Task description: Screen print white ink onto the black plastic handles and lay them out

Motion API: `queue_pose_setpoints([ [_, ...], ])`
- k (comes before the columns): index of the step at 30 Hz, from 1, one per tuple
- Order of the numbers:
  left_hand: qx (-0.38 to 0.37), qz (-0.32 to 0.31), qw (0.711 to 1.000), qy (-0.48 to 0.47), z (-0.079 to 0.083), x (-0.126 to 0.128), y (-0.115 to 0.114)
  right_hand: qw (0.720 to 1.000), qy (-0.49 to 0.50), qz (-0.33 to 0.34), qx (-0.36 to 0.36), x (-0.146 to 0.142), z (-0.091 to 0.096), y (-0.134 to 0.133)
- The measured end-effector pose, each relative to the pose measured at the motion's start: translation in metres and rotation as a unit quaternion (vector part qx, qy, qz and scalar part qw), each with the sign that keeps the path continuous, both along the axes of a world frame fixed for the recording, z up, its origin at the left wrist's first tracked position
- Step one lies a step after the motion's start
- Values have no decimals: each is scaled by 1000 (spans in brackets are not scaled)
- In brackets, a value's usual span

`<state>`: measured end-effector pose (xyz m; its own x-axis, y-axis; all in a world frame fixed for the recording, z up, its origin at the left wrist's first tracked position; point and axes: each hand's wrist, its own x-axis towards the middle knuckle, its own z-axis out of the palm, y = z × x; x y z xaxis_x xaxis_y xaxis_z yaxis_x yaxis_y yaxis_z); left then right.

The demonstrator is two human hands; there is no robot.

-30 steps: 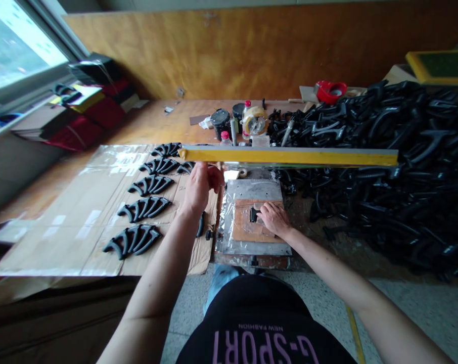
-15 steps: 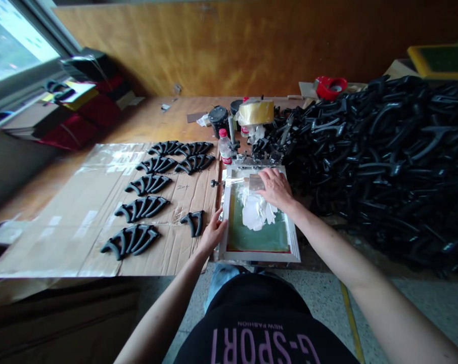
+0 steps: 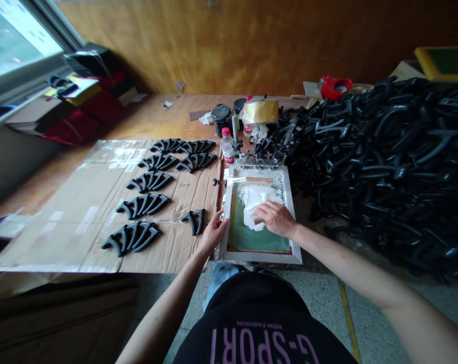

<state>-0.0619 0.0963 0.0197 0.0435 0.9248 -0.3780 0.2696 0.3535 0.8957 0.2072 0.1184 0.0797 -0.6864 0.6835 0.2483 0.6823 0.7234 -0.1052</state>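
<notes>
A silk-screen frame (image 3: 295, 242) with a green mesh lies before me, and white ink (image 3: 263, 192) is spread over the mesh's middle. My right hand (image 3: 276, 218) is closed on a small scraper (image 3: 258, 218), mostly hidden by the fingers, at the near part of the ink. At the frame's left edge, my left hand (image 3: 214, 230) grips the rail, its fingertips on the metal. Just left of that hand, two black curved handle-like parts (image 3: 194, 221) rest on a cardboard sheet (image 3: 77, 202).
Several rows of black curved parts (image 3: 132, 237) lie on the cardboard. A large heap of such parts (image 3: 384, 167) fills the right side. Behind the frame stand a red-capped bottle (image 3: 227, 146), a black tub (image 3: 221, 119), a yellowish tape roll (image 3: 260, 111) and a red tape dispenser (image 3: 335, 88).
My right hand has drawn the scraper from the frame's far end toward me across the ink. A wooden strip at the far end now shows. My left hand stays on the left rail.
</notes>
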Motion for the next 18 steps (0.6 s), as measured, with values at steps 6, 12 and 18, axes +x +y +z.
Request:
queue_pose_setpoints([
  [6,-11,8,1000,-22,12,1,-1,999,11,14,-47,-4,2,-9],
  [12,-9,27,996,-90,79,-2,5,972,75,-213,-60,1,65,82],
  [18,163,92,959,-211,158,17,42,910,157,-383,-33,87,60,116],
])
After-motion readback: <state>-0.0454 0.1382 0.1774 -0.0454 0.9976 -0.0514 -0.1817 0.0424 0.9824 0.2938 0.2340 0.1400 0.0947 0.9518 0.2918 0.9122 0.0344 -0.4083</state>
